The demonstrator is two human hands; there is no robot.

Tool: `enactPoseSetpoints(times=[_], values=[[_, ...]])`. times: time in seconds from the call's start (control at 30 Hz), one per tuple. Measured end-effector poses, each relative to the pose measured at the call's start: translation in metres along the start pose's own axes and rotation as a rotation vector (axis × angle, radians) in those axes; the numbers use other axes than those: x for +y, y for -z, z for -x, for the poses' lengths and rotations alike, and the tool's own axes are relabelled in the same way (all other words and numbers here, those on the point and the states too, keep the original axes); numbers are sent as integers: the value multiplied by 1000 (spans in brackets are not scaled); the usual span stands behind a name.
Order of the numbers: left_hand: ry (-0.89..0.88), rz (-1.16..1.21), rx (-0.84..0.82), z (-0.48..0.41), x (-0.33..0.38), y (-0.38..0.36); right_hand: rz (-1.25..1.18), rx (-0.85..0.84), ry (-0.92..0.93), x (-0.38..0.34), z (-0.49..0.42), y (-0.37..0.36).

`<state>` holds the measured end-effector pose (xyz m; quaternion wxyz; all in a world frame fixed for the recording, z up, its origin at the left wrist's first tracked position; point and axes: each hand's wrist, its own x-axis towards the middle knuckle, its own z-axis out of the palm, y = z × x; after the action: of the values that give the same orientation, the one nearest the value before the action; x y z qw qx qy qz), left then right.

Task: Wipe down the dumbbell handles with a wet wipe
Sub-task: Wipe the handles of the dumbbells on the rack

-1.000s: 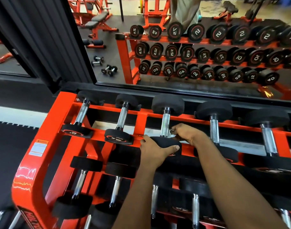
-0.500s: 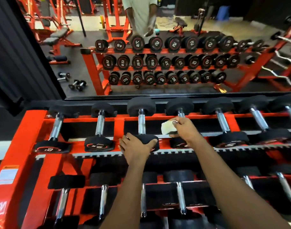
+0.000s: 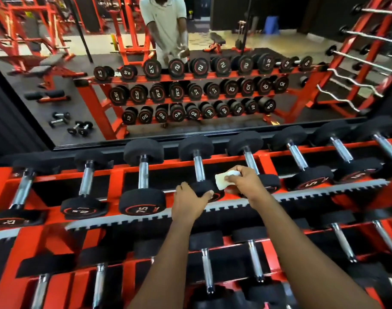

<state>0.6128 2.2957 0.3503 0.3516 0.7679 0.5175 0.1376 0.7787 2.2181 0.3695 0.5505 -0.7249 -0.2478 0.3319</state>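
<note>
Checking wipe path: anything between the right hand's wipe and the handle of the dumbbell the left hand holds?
Nothing visible. The wet wipe, pinched in the right hand, sits just right of that chrome handle, apart from it. The left hand grips the dumbbell's near head, below the handle, off the path.

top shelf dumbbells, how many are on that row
8, left to right: first, second, third, fourth gripped by the left hand, fifth behind the right hand holding the wipe, sixth, seventh, eighth near the right edge. More may lie outside the frame.
</note>
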Motion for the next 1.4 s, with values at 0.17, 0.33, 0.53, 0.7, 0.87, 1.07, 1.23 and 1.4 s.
enactPoseSetpoints(times=[0.17,0.33,0.53,0.7,0.87,1.07,1.23,1.4], values=[[270,53,-20,-11,25,-27,135,-42,12,18,-42,19],[404,175,35,-18,36,-36,375,-64,118,16,-70,14],[436,229,151,-19,39,-45,448,-190,-93,12,-95,-28],[404,328,191,-20,34,-47,384,-289,-186,20,-96,-52],[416,339,219,-21,29,-51,327,-302,-197,32,-102,-45],[431,345,188,-18,31,-50,310,-389,-248,30,-105,-45],[416,336,186,-19,31,-51,294,-338,-253,25,-101,-46],[404,336,187,-23,26,-56,317,-354,-208,20,-95,-42]])
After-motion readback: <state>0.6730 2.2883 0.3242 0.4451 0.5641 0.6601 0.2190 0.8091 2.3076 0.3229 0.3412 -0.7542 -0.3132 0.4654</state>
